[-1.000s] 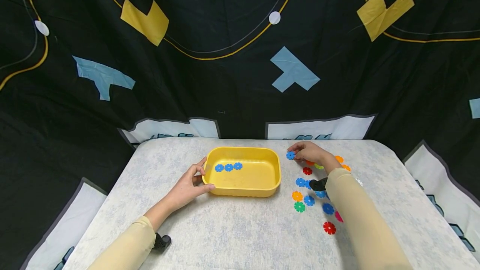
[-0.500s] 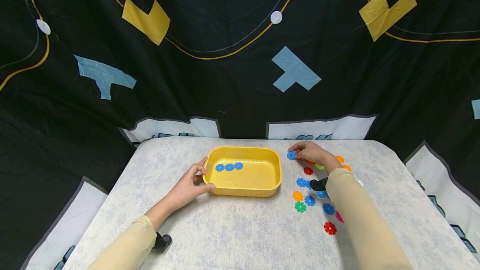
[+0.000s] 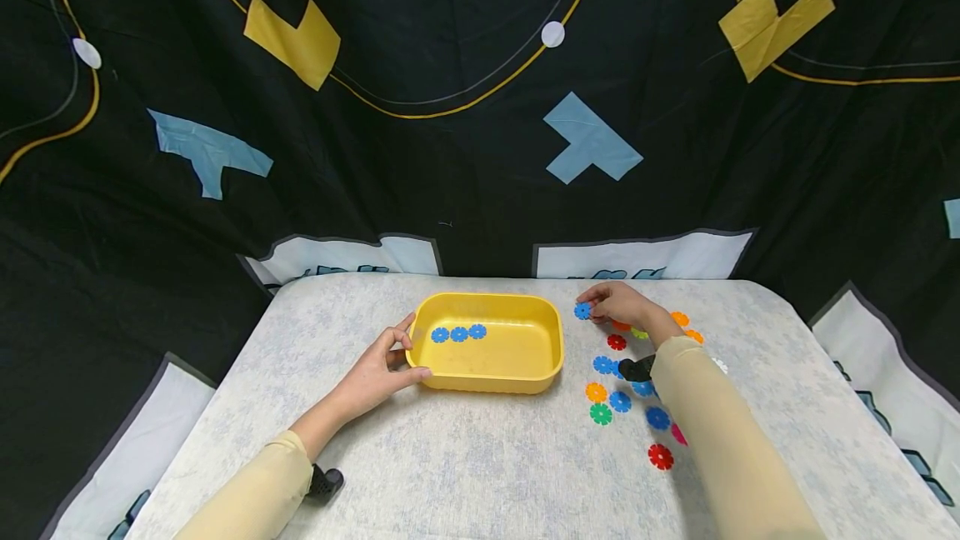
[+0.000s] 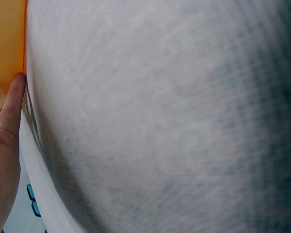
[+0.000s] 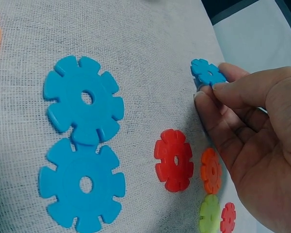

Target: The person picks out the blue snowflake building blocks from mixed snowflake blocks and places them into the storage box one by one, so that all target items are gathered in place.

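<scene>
My left hand point(image 3: 375, 369) grips the left end of a yellow plastic tray point(image 3: 517, 357), thumb by the front corner and fingers along the left side. A row of three blue snowflake discs point(image 3: 459, 334) lies in the tray. Right of the tray, my right hand point(image 3: 621, 304) pinches a blue snowflake disc point(image 5: 208, 73) between thumb and fingers, at the far side of the scattered discs. Below that hand in the right wrist view are a red disc point(image 5: 174, 160), an orange disc point(image 5: 211, 171) and a lime disc point(image 5: 209, 213).
Several loose discs lie on the cloth-covered table point(image 3: 480, 465) to the right, among them a green disc point(image 3: 601, 413), a red disc point(image 3: 661, 457) and a blue disc point(image 3: 657, 417). My right forearm point(image 3: 720, 432) passes over part of them. A black curtain point(image 3: 450, 190) hangs behind the table.
</scene>
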A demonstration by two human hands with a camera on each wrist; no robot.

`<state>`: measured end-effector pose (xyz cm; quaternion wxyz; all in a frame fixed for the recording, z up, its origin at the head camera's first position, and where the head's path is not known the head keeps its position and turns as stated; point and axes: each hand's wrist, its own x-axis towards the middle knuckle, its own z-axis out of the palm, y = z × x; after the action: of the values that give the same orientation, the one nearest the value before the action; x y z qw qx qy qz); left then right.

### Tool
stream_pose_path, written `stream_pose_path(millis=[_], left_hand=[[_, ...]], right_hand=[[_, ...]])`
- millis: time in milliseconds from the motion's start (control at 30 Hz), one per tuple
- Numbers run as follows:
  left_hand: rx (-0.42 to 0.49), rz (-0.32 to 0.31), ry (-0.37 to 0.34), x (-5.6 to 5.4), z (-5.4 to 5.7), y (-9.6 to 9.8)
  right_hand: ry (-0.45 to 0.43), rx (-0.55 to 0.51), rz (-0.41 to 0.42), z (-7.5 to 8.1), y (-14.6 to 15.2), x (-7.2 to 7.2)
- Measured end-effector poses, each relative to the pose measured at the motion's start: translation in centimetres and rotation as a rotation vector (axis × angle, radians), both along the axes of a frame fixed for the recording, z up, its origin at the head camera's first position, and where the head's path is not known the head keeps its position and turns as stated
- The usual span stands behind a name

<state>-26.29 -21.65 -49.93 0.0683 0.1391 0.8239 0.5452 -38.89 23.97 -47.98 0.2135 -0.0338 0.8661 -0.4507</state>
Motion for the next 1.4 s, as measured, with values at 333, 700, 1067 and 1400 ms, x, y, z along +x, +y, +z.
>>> stream_pose_path(millis=[333, 700, 1067, 1400], left_hand=[[-0.012, 0.002, -0.003, 0.0, 0.0, 0.0], [-0.015, 0.001, -0.009, -0.1, 0.0, 0.0], [-0.013, -0.003, -0.001, -0.1, -0.1, 0.0], [-0.023, -0.011, 0.001, 0.0, 0.0, 0.0]], right_hand=[[-0.015, -0.01, -0.016, 0.1, -0.1, -0.1], [-0.005, -0.018, 0.033, 0.7, 0.3, 0.1], [0.01, -0.044, 0.104, 2.0, 1.0, 0.5], [-0.007, -0.164, 0.107, 3.6, 1.3, 0.4]])
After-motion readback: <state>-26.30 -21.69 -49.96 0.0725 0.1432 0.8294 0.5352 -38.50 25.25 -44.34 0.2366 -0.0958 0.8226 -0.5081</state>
